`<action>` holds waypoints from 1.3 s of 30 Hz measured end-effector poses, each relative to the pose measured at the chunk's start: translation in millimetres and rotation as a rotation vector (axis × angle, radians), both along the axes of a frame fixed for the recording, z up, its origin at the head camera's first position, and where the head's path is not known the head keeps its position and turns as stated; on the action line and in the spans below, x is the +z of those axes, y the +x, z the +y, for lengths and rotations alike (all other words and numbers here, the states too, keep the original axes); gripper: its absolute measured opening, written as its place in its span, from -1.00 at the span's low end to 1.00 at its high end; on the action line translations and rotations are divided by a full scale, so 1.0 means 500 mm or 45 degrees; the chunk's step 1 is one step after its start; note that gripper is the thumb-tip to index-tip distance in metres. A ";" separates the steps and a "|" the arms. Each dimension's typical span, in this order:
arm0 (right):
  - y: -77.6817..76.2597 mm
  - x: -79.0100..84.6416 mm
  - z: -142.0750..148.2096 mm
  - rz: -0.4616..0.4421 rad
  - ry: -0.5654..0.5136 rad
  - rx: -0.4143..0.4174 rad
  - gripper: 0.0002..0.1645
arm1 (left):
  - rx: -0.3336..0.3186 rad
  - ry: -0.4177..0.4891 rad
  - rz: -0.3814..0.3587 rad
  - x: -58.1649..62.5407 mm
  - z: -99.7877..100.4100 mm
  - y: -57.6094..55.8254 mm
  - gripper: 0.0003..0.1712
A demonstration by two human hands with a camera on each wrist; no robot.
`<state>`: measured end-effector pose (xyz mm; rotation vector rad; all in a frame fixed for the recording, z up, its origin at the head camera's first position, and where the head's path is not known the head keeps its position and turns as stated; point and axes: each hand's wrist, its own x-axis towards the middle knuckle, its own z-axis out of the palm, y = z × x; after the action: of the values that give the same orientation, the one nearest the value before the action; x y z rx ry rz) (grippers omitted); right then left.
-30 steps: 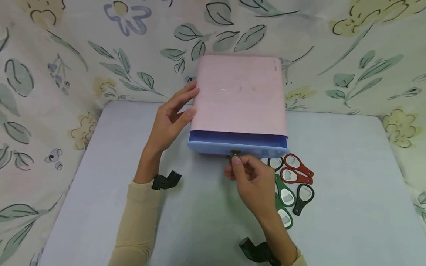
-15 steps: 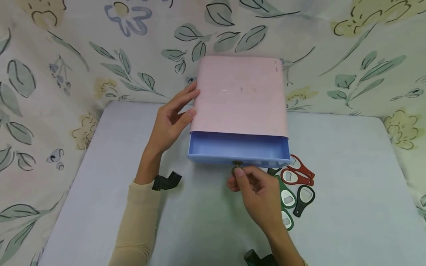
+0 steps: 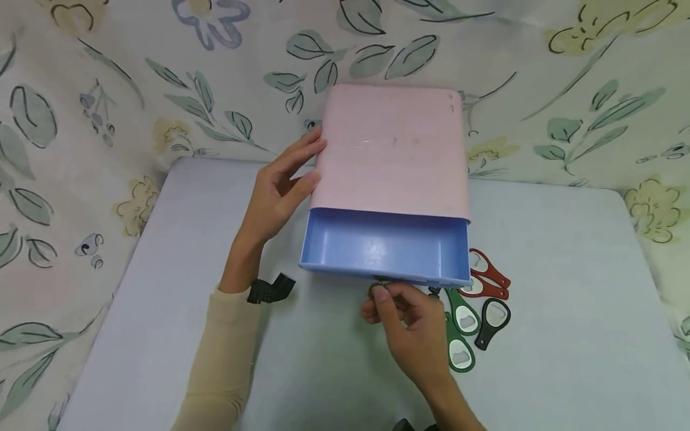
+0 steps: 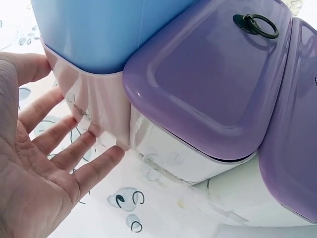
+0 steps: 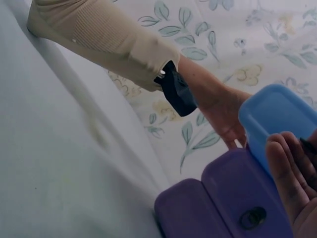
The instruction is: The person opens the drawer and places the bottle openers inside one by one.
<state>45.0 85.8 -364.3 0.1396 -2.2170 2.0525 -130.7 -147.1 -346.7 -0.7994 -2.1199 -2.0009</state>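
Blue drawer (image 3: 385,242), head view: top tier of pink-topped cabinet (image 3: 393,152) on table (image 3: 555,287), partway out. Farther out than in the earlier frame, more interior showing. Right hand (image 3: 414,335) pinches ring pull (image 3: 375,288); left hand (image 3: 277,193) against cabinet's left side. Judgement: pull straight and level, brace firmly so the cabinet doesn't slide. Left wrist view: left hand spread, fingertips at pink side; purple drawers (image 4: 208,79) beneath, pushed in. Right wrist view: right hand near blue front; cannot tell its pinch.

The left hand (image 3: 276,197) has its fingers spread; the right hand (image 3: 412,329) pinches, forearm angled forward.
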 end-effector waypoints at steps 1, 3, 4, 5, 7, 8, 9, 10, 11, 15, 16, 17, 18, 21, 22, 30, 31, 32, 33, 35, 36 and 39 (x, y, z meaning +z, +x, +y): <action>0.002 0.000 -0.001 0.004 -0.004 -0.005 -0.83 | -0.005 0.002 0.001 0.000 0.000 -0.001 -0.43; 0.006 -0.001 -0.003 -0.002 -0.013 -0.013 -0.83 | -0.012 0.001 0.004 0.000 0.001 -0.003 -0.43; 0.009 -0.001 -0.003 -0.014 -0.016 -0.015 -0.83 | -0.015 -0.001 0.002 0.000 0.001 -0.003 -0.43; 0.011 -0.001 -0.004 -0.031 -0.018 -0.018 -0.83 | -0.015 -0.003 0.001 0.000 0.000 -0.003 -0.42; 0.015 -0.002 -0.004 -0.052 -0.021 -0.014 -0.82 | -0.008 -0.009 0.000 0.000 0.000 -0.002 -0.42; 0.017 -0.003 -0.004 -0.057 -0.020 -0.010 -0.82 | -0.005 -0.008 0.000 0.000 -0.001 -0.001 -0.42; 0.019 -0.004 -0.004 -0.053 -0.018 -0.006 -0.82 | -0.006 -0.008 -0.001 0.000 -0.002 -0.001 -0.42; 0.021 -0.005 -0.003 -0.050 -0.019 -0.006 -0.83 | -0.006 -0.010 -0.005 0.000 -0.001 -0.001 -0.42; 0.023 -0.006 -0.002 -0.041 -0.020 -0.007 -0.82 | -0.007 -0.011 -0.006 0.000 -0.001 -0.001 -0.42; 0.033 -0.008 0.001 -0.014 -0.030 -0.002 -0.81 | -0.007 -0.020 -0.008 -0.001 -0.001 -0.002 -0.43; 0.036 -0.009 0.002 -0.008 -0.034 0.001 -0.81 | -0.007 -0.023 -0.007 -0.001 0.000 -0.002 -0.43; 0.039 -0.008 0.002 -0.009 -0.036 0.007 -0.80 | -0.007 -0.026 -0.004 -0.001 -0.001 -0.002 -0.42; 0.041 -0.008 0.003 -0.010 -0.037 0.013 -0.80 | -0.008 -0.024 -0.001 -0.001 -0.001 -0.003 -0.42; 0.046 -0.008 0.003 0.000 -0.041 0.028 -0.80 | -0.010 -0.012 0.000 0.000 0.000 -0.002 -0.42; 0.047 -0.007 0.004 -0.003 -0.039 0.033 -0.80 | -0.010 -0.010 0.000 0.000 0.000 -0.002 -0.42; 0.053 -0.005 0.006 -0.026 -0.025 0.064 -0.78 | 0.013 0.013 -0.013 -0.001 -0.001 0.003 -0.42; 0.054 -0.005 0.006 -0.036 -0.026 0.058 -0.78 | 0.012 0.016 -0.014 0.000 -0.001 0.003 -0.42; 0.056 -0.006 0.005 -0.036 -0.028 0.051 -0.78 | 0.010 0.014 -0.015 0.000 -0.001 0.003 -0.41; 0.057 -0.007 0.005 -0.035 -0.030 0.042 -0.79 | 0.004 0.015 -0.017 0.001 0.000 0.003 -0.42; 0.060 -0.008 0.004 -0.030 -0.035 0.025 -0.79 | -0.002 0.014 -0.016 0.001 0.000 0.002 -0.42; 0.062 -0.010 0.003 -0.024 -0.040 0.021 -0.80 | -0.002 0.011 -0.016 0.001 0.001 0.001 -0.42; 0.064 -0.013 0.003 -0.015 -0.047 0.011 -0.80 | 0.006 -0.007 -0.006 0.001 0.002 0.000 -0.42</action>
<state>77.0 87.2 -370.8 0.1342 -2.1873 2.1026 -130.8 -146.2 -346.1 -0.7903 -2.1286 -1.9977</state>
